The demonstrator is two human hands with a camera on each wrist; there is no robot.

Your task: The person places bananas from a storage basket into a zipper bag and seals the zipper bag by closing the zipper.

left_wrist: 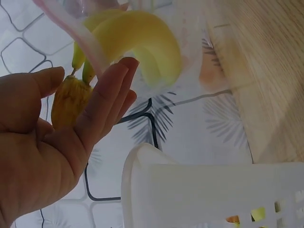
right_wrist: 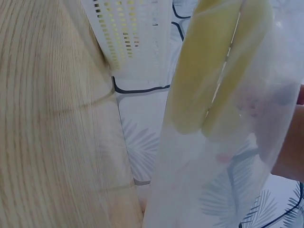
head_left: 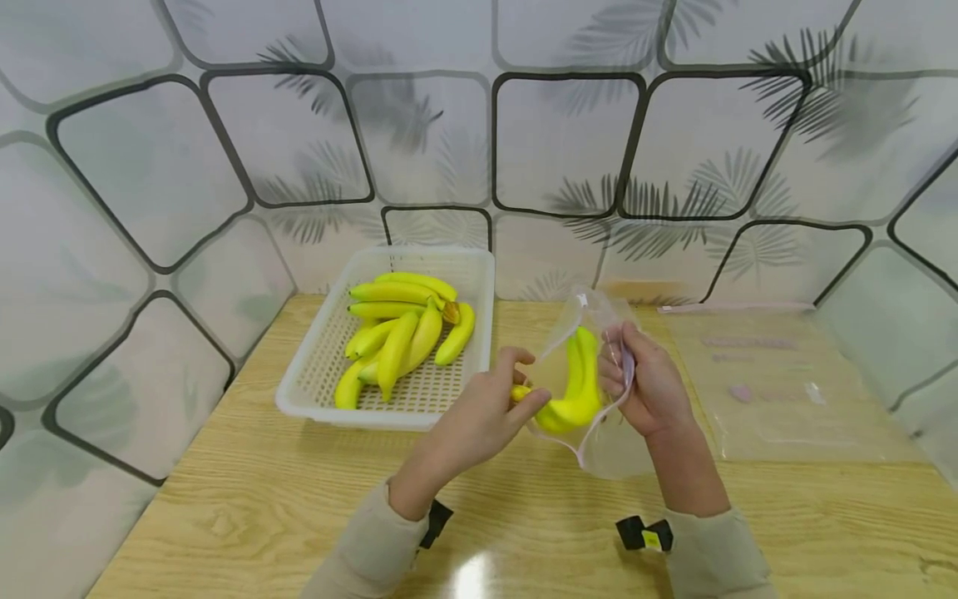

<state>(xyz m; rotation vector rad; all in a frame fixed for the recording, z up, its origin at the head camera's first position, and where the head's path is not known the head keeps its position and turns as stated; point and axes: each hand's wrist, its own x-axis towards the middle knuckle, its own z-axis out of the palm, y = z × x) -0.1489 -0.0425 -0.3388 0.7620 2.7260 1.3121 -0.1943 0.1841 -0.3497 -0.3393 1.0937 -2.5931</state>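
Note:
A bunch of yellow bananas lies mostly inside a clear zip bag, its stem end sticking out of the mouth toward the left. My left hand is around that brownish stem, thumb on the near side, fingers fairly straight on the far side. A pink zip strip passes behind those fingertips. The bag's right rim is gripped by my right hand, fingers curled round the film. In the right wrist view, two banana bodies show through the cloudy plastic, and the right hand is mostly out of sight.
Left of the bag stands a white perforated basket holding several more bananas. Flat on the wooden table at the right lies another clear zip bag. A patterned curtain closes off the back and sides.

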